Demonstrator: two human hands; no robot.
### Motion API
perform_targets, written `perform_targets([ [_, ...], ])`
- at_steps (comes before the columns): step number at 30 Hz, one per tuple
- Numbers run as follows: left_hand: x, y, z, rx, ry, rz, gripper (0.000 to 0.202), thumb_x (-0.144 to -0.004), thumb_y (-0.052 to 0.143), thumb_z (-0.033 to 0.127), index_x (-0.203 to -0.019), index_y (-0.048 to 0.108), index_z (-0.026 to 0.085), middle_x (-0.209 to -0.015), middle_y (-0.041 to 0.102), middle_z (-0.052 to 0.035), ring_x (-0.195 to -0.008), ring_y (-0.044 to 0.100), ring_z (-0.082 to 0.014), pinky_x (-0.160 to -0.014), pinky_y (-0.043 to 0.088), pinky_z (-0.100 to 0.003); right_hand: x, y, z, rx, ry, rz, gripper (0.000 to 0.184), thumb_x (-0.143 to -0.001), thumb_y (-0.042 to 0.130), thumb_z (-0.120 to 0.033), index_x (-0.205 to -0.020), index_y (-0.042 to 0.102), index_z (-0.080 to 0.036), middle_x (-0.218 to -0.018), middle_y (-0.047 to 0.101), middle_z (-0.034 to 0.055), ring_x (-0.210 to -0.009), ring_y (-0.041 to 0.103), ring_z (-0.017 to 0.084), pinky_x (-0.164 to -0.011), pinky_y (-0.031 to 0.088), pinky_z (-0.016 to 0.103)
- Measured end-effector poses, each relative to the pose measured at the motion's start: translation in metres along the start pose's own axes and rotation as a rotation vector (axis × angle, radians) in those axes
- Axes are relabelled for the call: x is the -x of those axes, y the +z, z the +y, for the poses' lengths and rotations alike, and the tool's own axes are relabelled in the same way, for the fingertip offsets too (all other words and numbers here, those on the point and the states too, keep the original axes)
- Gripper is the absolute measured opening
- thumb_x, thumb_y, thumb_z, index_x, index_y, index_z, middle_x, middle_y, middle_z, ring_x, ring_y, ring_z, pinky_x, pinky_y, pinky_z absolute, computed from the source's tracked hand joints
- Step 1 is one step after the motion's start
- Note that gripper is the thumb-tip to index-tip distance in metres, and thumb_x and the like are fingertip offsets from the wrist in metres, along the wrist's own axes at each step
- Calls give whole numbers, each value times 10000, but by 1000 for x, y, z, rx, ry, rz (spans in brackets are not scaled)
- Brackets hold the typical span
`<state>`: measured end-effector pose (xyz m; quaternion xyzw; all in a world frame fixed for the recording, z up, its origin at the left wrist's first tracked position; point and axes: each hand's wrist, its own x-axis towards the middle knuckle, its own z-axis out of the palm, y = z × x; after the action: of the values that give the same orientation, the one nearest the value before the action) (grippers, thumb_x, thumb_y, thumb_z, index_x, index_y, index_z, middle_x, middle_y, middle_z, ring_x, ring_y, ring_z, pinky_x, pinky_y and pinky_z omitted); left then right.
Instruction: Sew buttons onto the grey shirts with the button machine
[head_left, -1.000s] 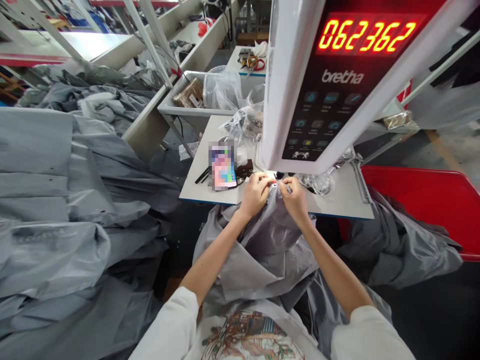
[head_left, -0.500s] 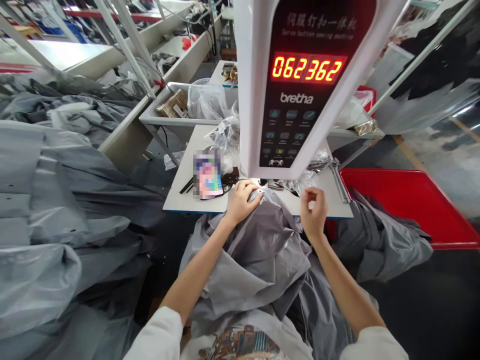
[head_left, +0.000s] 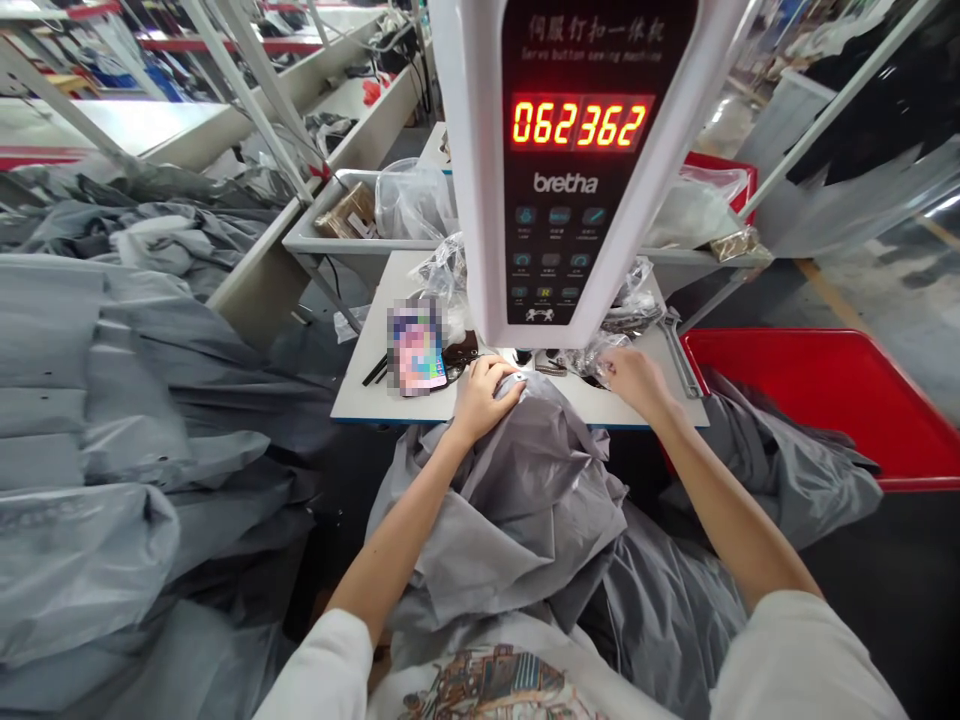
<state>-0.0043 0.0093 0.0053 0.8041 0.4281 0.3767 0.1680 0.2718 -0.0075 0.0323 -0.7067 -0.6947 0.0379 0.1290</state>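
One change: the right hand (head_left: 636, 381) dropped beside a plastic bag (head_left: 592, 358).

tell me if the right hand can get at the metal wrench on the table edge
Likely yes. The right hand is over the white table, close to the metal wrench, and nothing appears to stand between them. The clear plastic bag lies on the hand's other side.
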Motion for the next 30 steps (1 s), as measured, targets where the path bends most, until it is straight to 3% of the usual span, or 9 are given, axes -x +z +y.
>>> perform_targets([
  [11, -1, -1, 1, 3, 5, 3, 186, -847, 633, 322, -988, 642, 200, -1066, 580, -67, -1035, 535, -198, -946, 424, -340, -2, 2, 11, -196, -52, 44, 258, -811, 497, -157, -839, 753, -151, -839, 683, 93, -803, 602, 222, -753, 446, 329],
  [16, -1, -1, 1, -1, -8, -3, 190, -843, 642, 333, -991, 642, 215, -1080, 584, -61, -1067, 534, -202, -962, 420, -341, 3, -3, 7, -400, 29, 31, 258, -803, 527, -183, -915, 758, -163, -936, 718, 85, -862, 635, 230, -809, 468, 363],
  [21, -1, -3, 3, 16, -11, -5, 185, -845, 641, 326, -993, 645, 216, -1069, 589, -60, -1054, 539, -199, -958, 424, -339, 31, -15, 4, -705, 209, 210, 227, -768, 652, -352, -894, 763, -199, -918, 736, 55, -869, 655, 230, -834, 489, 379],
  [24, -1, -3, 3, 21, -14, -4, 183, -846, 639, 327, -996, 645, 222, -1072, 588, -59, -1052, 538, -200, -962, 420, -345, 51, -24, -6, -833, 313, 271, 260, -732, 701, -418, -901, 762, -231, -868, 732, 38, -792, 638, 201, -757, 506, 353],
  [27, -1, -3, 3, 33, -15, -10, 186, -850, 634, 328, -1003, 644, 223, -1071, 590, -55, -1050, 537, -197, -966, 417, -343, 61, -27, -25, -979, 314, 212, 267, -743, 701, -438, -915, 759, -241, -837, 715, 34, -747, 606, 163, -680, 494, 303],
  [30, -1, -3, 3, 45, -17, -9, 179, -850, 634, 318, -995, 643, 213, -1061, 593, -52, -1043, 536, -192, -965, 417, -335, 60, -23, -50, -1211, 309, 23, 274, -720, 732, -452, -895, 757, -243, -843, 697, 28, -750, 586, 135, -670, 483, 265],
])
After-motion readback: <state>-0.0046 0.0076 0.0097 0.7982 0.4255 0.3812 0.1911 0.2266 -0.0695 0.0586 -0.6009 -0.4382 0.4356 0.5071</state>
